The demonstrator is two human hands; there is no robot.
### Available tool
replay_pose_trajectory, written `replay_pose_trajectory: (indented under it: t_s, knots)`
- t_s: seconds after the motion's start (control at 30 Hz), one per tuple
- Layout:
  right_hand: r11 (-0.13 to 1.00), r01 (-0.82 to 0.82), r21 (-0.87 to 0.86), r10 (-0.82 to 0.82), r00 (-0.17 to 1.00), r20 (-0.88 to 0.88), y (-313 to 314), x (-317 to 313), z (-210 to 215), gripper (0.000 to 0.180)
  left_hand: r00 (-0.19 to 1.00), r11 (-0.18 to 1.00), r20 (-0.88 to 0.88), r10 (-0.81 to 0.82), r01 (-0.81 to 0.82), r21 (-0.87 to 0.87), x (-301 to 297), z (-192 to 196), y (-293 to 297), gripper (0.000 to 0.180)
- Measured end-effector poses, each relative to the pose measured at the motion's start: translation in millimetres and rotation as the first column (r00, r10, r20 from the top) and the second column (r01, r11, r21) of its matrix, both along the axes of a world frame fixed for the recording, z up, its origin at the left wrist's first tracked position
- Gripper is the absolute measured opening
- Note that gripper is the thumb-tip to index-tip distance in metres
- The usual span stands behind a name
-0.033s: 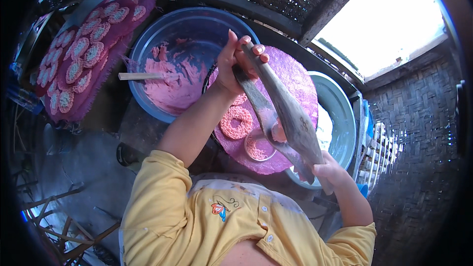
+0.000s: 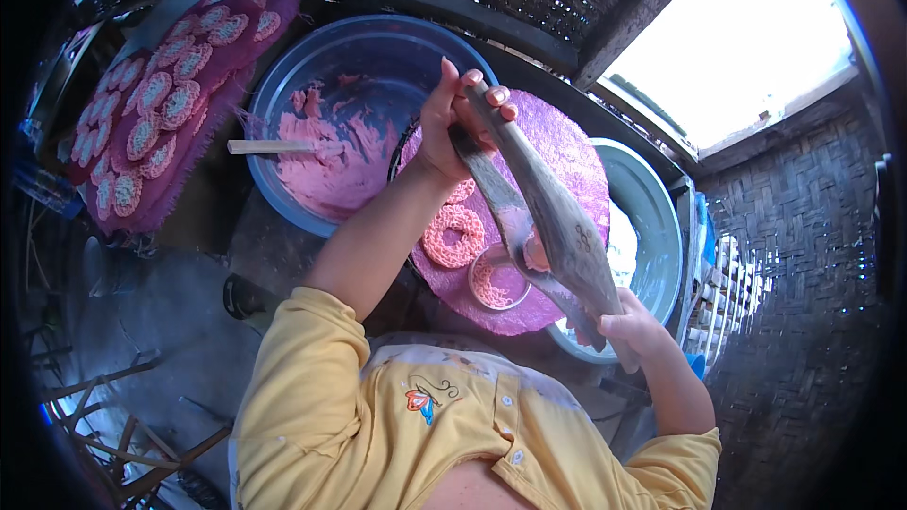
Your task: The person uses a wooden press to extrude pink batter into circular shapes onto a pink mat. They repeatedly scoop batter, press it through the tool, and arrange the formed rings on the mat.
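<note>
Wooden press (image 2: 553, 198): slanted over round purple mat (image 2: 581, 146) | left fingers (image 2: 499, 95) grip its far end, right fingers (image 2: 619, 325) its near end | risk: uneven squeezing could twist it, dropping strands outside ring mould (image 2: 521, 298) | leftward drift could crush neighbouring pink ring (image 2: 438, 244) | strands (image 2: 488, 291) inside mould might set patchy
</note>
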State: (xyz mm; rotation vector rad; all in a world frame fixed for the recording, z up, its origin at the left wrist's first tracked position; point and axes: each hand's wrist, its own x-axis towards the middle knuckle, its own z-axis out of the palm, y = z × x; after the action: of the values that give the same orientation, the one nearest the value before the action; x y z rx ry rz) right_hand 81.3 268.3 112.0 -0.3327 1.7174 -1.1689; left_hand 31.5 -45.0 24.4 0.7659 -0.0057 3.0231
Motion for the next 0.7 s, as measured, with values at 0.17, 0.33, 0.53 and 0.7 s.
replay_pose_trajectory:
  t_s: [0.17, 0.33, 0.53, 0.7]
  knots:
    - [0.99, 0.115, 0.078, -0.113, 0.993, -0.026, 9, -1, 17, 0.052, 0.988, 0.992, 0.113, 0.107, -0.1, -0.072, -9, -3, 21, 0.037]
    - [0.992, 0.101, 0.079, -0.106, 0.992, 0.064, 23, 7, 18, 0.047, 0.974, 0.991, 0.197, 0.114, -0.098, -0.09, 5, -10, 37, 0.04]
    - [0.994, 0.102, 0.035, -0.106, 0.984, 0.143, 12, 25, 3, 0.044, 0.961, 0.991, 0.249, 0.119, -0.097, -0.097, 27, -6, 26, 0.044]
    - [0.99, 0.093, -0.11, -0.085, 0.993, 0.077, -14, 25, 0, 0.06, 0.959, 0.968, 0.242, 0.146, -0.089, -0.233, 25, 25, -5, 0.057]
